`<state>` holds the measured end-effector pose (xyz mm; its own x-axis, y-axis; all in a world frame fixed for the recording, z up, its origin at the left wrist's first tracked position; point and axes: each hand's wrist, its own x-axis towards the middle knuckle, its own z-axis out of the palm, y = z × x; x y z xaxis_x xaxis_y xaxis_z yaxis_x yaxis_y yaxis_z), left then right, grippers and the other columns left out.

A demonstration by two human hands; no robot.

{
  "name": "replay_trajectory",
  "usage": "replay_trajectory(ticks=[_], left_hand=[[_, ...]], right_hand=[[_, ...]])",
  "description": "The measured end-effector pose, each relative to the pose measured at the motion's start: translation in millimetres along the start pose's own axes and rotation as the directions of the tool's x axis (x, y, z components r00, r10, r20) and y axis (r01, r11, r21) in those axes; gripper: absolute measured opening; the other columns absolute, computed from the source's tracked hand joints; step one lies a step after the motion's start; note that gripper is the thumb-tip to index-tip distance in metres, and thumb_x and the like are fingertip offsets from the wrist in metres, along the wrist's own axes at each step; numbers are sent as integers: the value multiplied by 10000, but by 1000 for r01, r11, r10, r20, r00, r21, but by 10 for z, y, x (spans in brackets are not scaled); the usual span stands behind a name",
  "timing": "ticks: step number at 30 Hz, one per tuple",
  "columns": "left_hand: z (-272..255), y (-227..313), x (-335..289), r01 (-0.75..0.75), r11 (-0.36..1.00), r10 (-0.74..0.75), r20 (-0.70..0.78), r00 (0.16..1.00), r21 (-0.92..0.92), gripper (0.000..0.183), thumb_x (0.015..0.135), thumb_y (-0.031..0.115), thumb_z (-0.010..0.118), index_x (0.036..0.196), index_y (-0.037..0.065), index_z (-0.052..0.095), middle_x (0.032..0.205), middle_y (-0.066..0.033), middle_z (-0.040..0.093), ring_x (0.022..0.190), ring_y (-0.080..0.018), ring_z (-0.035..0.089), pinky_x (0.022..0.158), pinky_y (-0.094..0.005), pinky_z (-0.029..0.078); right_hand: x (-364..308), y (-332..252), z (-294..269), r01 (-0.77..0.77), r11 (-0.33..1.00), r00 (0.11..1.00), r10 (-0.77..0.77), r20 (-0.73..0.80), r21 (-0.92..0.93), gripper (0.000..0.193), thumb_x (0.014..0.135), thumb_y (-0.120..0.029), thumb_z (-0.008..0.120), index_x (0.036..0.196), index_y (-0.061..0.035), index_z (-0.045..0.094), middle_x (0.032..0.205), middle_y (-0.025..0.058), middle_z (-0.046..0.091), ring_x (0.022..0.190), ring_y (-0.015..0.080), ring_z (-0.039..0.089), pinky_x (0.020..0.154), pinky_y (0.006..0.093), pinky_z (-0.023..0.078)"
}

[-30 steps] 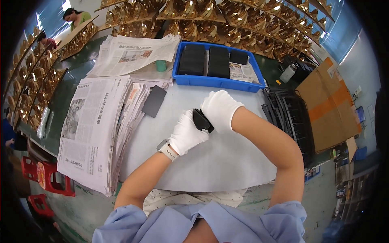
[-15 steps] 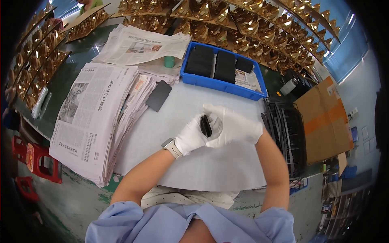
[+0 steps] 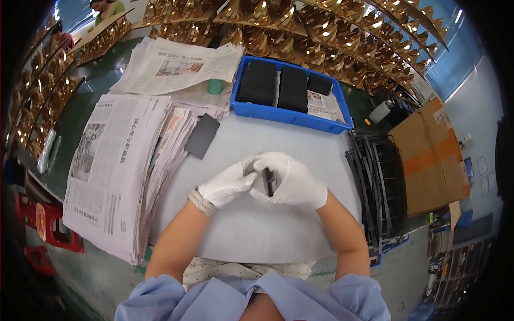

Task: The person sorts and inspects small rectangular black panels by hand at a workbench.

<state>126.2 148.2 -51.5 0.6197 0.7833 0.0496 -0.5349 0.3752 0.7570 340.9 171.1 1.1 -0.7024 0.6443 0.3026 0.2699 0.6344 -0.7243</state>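
White gloves cover both my hands, which meet above the pale work surface [image 3: 241,224]. A small, thin black piece [image 3: 269,183], seen nearly edge-on, sits in my right hand [image 3: 294,179], whose fingers curl round it. My left hand [image 3: 227,184] is at its left, thumb and fingers bent toward the right hand's fingertips. Whether the left fingertips grip the piece's edge is hidden by the gloves. Beyond them stands a blue tray [image 3: 292,116] with stacks of black pieces [image 3: 293,88] on newspaper. A flat dark grey sheet [image 3: 203,136] lies on the left.
Newspaper stacks [image 3: 107,166] fill the left side, with a green cylinder [image 3: 214,86] behind. Black slatted racks [image 3: 377,182] and a cardboard box [image 3: 428,155] stand at right. Rows of shiny gold parts [image 3: 326,32] line the back. Another person [image 3: 107,9] is at far left.
Both hands have come slightly left and nearer me. The black piece has passed from my left hand into the right, which has closed round it. The view has shifted a little.
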Motion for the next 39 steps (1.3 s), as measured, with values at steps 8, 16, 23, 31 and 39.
replay_trajectory(ticks=[8, 16, 23, 31, 39], left_hand=[[44, -333, 104, 14, 188, 733, -150, 664, 982, 960, 784, 208, 951, 1547, -74, 442, 1377, -261, 642, 1203, -383, 666, 1033, -492, 556], [3, -305, 265, 211, -29, 789, -107, 605, 977, 1216, 708, 367, 1003, 1581, -140, 325, 1494, -410, 512, 1392, -548, 515, 1171, -570, 455], [-164, -299, 440, 336, 106, 695, -312, 648, 936, 937, 879, 388, 898, 1543, -114, 466, 1570, -348, 490, 1457, -498, 489, 1229, -527, 415], [-292, -179, 376, 409, 71, 681, -344, 647, 910, 765, 885, 425, 882, 1413, -56, 608, 1515, -321, 551, 1414, -498, 531, 1187, -557, 456], [-423, -8, 261, 345, 86, 688, -306, 658, 935, 667, 923, 490, 809, 1306, -35, 655, 1453, -312, 593, 1382, -508, 549, 1196, -581, 434]], right_hand=[[224, -218, -112, -464, 776, 846, 532, -47, 427, 481, 1048, -368, 666, 1373, -13, 692, 1266, 200, 748, 1141, 339, 744, 983, 448, 605], [622, 275, -584, 5, 695, 969, 174, 176, -719, 177, 912, -240, 701, 956, -72, 733, 871, 154, 736, 808, 405, 738, 745, 503, 604], [1130, 1975, -2482, -588, 328, 807, 308, -504, -740, 225, 1006, -247, 705, 1096, -51, 769, 1082, 243, 757, 1045, 453, 722, 900, 515, 572], [1213, 3237, -2487, -535, 232, 820, 372, -434, -812, 184, 991, -257, 754, 1073, -97, 792, 1149, 212, 772, 1112, 411, 742, 952, 530, 595], [2065, 2563, -2049, -447, 524, 759, -205, -617, -725, 297, 1049, -322, 721, 1045, -28, 770, 1039, 168, 756, 993, 386, 729, 897, 483, 587]])
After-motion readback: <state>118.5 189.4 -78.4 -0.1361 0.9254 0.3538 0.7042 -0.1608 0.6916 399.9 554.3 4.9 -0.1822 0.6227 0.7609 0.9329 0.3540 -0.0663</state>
